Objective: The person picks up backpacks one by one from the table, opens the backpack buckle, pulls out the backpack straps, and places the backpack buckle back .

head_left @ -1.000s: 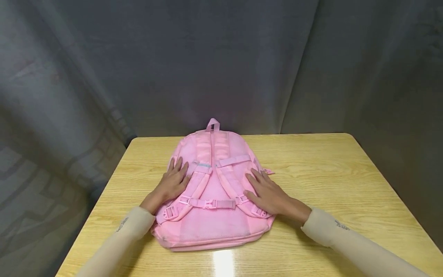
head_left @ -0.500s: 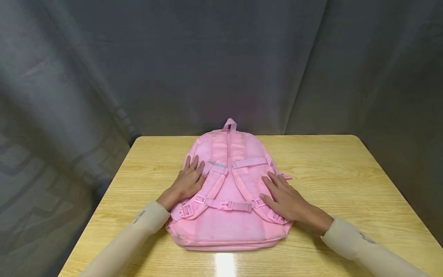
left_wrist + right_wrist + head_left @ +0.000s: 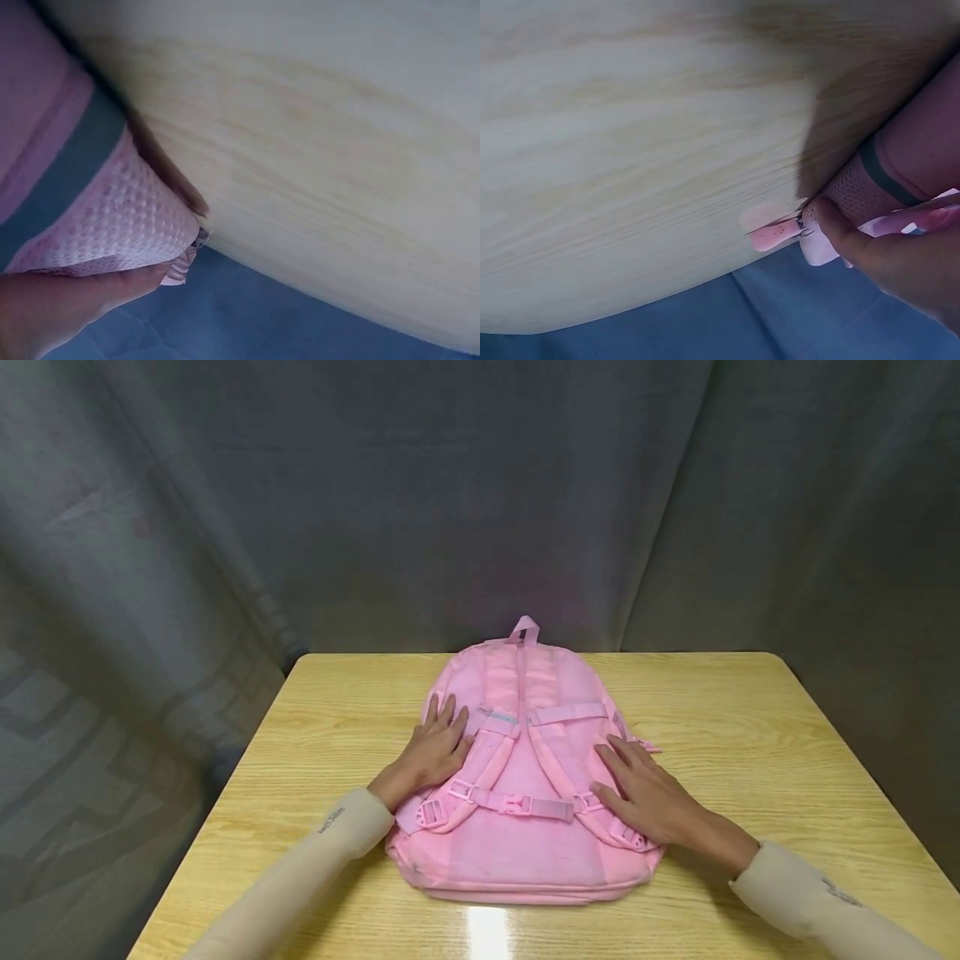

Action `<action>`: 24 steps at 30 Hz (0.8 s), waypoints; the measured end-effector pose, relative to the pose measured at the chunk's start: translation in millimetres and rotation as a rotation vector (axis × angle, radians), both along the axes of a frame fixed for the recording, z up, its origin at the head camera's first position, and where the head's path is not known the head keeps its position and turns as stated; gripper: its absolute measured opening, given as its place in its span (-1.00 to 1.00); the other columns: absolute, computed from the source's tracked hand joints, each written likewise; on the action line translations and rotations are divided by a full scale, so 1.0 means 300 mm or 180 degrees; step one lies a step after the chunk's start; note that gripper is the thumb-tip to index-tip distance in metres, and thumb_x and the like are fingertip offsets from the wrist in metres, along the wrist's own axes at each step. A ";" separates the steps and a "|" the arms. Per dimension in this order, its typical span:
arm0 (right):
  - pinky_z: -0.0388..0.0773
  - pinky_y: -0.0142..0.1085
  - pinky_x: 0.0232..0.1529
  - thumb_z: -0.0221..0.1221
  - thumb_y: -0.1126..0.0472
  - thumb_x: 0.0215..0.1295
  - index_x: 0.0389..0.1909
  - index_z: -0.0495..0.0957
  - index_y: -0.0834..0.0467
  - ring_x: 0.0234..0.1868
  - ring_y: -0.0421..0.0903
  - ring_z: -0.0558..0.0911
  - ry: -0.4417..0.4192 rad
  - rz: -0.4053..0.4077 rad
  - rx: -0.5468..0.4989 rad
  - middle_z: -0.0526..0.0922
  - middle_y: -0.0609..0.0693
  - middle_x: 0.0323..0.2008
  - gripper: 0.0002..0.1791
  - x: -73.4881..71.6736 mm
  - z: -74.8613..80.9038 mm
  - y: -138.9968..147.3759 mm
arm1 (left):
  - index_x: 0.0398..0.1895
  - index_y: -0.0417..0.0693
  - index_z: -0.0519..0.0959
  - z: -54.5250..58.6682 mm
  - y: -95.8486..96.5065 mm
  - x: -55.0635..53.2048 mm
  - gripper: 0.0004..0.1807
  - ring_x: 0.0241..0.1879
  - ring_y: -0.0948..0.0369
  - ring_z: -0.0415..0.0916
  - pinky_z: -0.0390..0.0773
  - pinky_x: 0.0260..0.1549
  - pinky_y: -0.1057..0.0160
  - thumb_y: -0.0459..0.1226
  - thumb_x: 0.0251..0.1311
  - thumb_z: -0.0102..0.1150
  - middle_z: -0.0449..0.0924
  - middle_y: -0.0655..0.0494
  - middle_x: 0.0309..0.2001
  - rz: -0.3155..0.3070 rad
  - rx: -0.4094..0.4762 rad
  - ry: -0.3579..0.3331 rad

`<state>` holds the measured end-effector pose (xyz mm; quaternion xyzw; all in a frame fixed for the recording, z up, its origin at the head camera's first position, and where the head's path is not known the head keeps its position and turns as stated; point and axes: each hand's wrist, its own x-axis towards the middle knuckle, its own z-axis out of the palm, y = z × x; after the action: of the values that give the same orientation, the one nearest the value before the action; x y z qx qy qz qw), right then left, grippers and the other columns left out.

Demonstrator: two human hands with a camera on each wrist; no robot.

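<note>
A pink backpack lies on the table with its shoulder straps up and its top loop pointing away from me. A buckled chest strap joins the two shoulder straps. My left hand rests along the bag's left side, fingers extended forward over its edge. On the opposite side, my right hand lies on the bag with fingers spread toward its middle. Beside the right fingers a pink zipper pull sticks out. Mesh side fabric with a grey-green band shows above the left hand in the left wrist view.
The wooden table extends to both sides of the bag. Behind it and along the left hangs a dark grey curtain. The bag's top lies close to the table's far edge.
The backpack has slid to the right across the table, with both hands moving along on its sides. The camera view has also shifted slightly.
</note>
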<state>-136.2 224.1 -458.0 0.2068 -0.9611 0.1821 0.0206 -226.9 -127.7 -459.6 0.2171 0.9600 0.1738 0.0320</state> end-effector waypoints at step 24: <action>0.26 0.30 0.34 0.09 -0.08 0.45 0.41 0.28 0.33 0.45 0.35 0.22 0.0258 0.0292 0.0160 0.30 0.33 0.42 -0.28 -0.001 0.173 -0.060 | 0.50 -0.23 0.18 0.149 -0.003 0.091 -0.35 0.53 -0.16 -0.02 0.04 0.45 -0.28 -0.10 0.47 -0.03 0.10 -0.23 0.52 -0.0786 0.0453 0.0292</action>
<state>-136.5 205.9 -406.0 0.2583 -0.9532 0.1502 0.0460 -199.7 -128.6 -415.0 0.3430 0.9117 0.2261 -0.0062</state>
